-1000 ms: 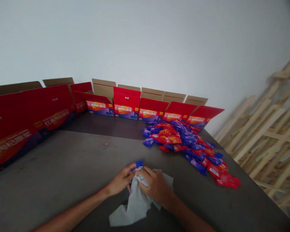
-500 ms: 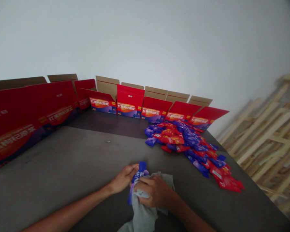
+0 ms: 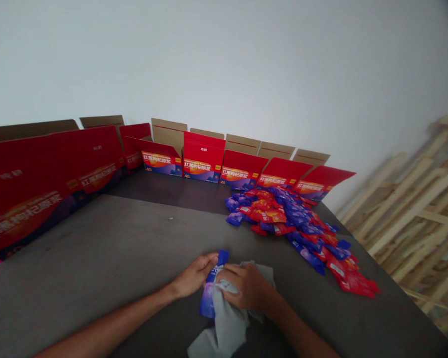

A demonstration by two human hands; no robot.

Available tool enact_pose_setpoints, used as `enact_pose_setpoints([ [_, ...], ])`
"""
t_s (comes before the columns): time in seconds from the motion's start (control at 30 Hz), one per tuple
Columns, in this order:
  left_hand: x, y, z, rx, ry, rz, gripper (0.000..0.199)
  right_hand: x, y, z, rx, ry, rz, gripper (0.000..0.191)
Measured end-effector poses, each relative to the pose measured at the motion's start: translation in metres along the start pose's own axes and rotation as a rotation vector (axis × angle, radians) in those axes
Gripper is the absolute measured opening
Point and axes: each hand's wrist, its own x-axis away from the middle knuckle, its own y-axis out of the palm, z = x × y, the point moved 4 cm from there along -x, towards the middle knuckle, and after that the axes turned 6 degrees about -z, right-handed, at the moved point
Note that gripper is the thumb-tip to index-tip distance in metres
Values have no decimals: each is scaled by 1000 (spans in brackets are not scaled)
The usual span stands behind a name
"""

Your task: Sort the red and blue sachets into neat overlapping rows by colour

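A blue and purple sachet with white lettering is tilted upright over the near part of the dark table. My left hand pinches it by its upper left edge. My right hand is closed on a crumpled grey cloth, pressing it against the sachet's front. The cloth hangs below my fingers and covers the sachet's right side and part of its lettering.
To the right on the table lies a heap of blue and red sachets. Open red cartons line the back, and larger red cartons stand along the left. Wooden slats lean beyond the right edge.
My right hand and the cloth have moved slightly up the sachet, baring more of its purple lower half and covering more of the lettering. My left hand keeps its hold.
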Motion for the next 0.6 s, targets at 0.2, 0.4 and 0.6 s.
enact_pose_setpoints([
  [0.2,-2,0,0,-4,16,4,51,0,1,-5,9,-2,-39,28],
  [0.4,-1,2,0,-43,7,-22,50,-4,-6,18,-11,275,216,23],
  [0.6,0,3,4,-34,17,-27,50,-3,-7,14,-31,185,162,23],
])
